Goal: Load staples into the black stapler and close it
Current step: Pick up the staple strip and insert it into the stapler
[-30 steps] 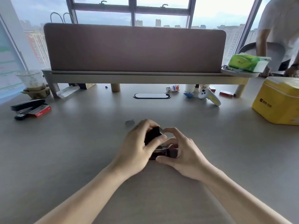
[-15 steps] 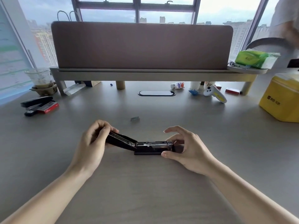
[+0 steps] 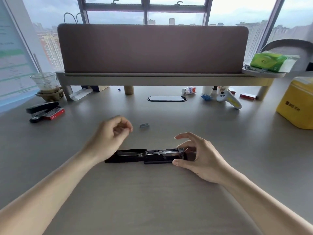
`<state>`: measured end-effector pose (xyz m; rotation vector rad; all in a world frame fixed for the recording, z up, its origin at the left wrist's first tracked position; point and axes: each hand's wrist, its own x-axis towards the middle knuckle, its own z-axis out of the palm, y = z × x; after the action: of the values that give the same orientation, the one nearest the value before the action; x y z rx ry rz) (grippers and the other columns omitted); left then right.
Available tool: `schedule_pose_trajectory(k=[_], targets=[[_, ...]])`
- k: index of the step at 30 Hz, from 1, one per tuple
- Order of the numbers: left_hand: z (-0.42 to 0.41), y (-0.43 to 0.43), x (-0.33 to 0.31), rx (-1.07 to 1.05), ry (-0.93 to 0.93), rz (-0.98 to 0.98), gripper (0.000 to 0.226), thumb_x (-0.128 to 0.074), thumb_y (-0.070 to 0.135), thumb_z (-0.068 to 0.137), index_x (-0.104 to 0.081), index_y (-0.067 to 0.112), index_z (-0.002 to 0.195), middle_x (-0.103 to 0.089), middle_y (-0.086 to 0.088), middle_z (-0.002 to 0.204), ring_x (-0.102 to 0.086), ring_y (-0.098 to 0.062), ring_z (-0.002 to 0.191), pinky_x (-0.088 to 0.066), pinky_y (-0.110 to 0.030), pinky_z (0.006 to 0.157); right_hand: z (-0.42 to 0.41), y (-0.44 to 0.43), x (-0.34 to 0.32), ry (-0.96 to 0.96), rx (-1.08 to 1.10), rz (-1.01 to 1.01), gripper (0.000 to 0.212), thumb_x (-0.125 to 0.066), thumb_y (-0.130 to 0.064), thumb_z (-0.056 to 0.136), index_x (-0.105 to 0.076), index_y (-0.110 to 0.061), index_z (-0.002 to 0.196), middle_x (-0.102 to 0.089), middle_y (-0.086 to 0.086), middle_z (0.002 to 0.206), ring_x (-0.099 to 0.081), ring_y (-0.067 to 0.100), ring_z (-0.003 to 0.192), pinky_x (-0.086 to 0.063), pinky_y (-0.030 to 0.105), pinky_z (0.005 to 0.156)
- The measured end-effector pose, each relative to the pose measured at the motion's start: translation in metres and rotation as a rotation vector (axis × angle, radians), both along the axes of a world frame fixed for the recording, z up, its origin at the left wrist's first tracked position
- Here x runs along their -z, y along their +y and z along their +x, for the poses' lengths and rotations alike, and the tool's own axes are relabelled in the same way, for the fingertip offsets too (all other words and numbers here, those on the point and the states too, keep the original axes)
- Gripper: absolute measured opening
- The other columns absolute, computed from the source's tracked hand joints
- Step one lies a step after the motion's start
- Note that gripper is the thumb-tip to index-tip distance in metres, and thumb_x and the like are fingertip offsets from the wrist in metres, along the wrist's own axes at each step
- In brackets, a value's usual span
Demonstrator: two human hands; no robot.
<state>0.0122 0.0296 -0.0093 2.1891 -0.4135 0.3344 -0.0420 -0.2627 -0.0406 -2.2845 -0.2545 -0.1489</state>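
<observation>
Black stapler (image 3: 149,156) lay opened flat on desk (image 3: 152,200), long axis left-right, cover swung leftward, magazine channel exposed facing up.

Right hand (image 3: 201,158) steadied stapler's right end: thumb against near edge, fingers loosely spread above, not clamped.

Left hand (image 3: 111,133) hovered above desk, fingers loosely curled, nothing held as far as visible.

Staple strip (image 3: 144,125) lay on desk beyond stapler, just right of left hand, untouched.

Left hand nearer strip. Judged next move: short rightward reach, pinch strip, carry toward channel.
</observation>
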Motion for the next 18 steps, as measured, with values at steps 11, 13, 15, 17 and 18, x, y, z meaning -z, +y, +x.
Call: schedule_pose_trajectory(k=[11, 13, 15, 17, 18], targets=[[0.09, -0.058, 0.021, -0.11, -0.003, 0.423, 0.022, -0.077, 0.018, 0.084, -0.073, 0.016, 0.106, -0.079, -0.004, 0.105, -0.074, -0.027, 0.098, -0.057, -0.036, 0.09, -0.001, -0.001, 0.003, -0.023, -0.004, 0.011, 0.058, -0.094, -0.03, 0.076, -0.064, -0.038, 0.125, -0.082, -0.016, 0.101, -0.072, -0.003, 0.086, -0.047, 0.005, 0.078], [0.091, -0.057, 0.023, -0.134, -0.03, 0.414, 0.017, -0.076, 0.013, 0.084, -0.075, 0.018, 0.1, -0.081, -0.002, 0.098, -0.075, -0.028, 0.094, -0.059, -0.039, 0.088, -0.001, -0.002, 0.004, -0.028, -0.005, 0.01, 0.058, -0.094, -0.031, 0.076, -0.064, -0.039, 0.125, -0.082, -0.016, 0.102, -0.073, -0.002, 0.086, -0.048, 0.005, 0.078], [0.09, -0.056, 0.023, -0.131, -0.044, 0.409, 0.018, -0.075, 0.01, 0.083, -0.074, 0.018, 0.099, -0.081, -0.001, 0.096, -0.075, -0.027, 0.092, -0.059, -0.039, 0.086, -0.001, -0.003, 0.005, -0.034, -0.009, -0.003, 0.059, -0.094, -0.032, 0.076, -0.064, -0.04, 0.125, -0.082, -0.016, 0.103, -0.073, 0.0, 0.087, -0.049, 0.007, 0.079], [0.083, -0.056, 0.018, -0.098, -0.057, 0.359, 0.019, -0.075, 0.007, 0.083, -0.073, 0.015, 0.1, -0.081, -0.002, 0.095, -0.074, -0.025, 0.087, -0.06, -0.038, 0.085, -0.001, -0.003, 0.005, -0.032, -0.013, -0.001, 0.058, -0.094, -0.032, 0.075, -0.064, -0.04, 0.125, -0.082, -0.016, 0.105, -0.073, 0.0, 0.088, -0.049, 0.008, 0.079], [0.078, -0.056, 0.014, -0.066, -0.065, 0.315, 0.019, -0.075, 0.006, 0.084, -0.073, 0.014, 0.101, -0.08, -0.002, 0.094, -0.074, -0.022, 0.084, -0.06, -0.036, 0.083, -0.001, -0.004, 0.005, -0.029, -0.009, 0.017, 0.057, -0.093, -0.034, 0.075, -0.065, -0.04, 0.125, -0.081, -0.017, 0.107, -0.072, 0.0, 0.09, -0.05, 0.009, 0.08]])
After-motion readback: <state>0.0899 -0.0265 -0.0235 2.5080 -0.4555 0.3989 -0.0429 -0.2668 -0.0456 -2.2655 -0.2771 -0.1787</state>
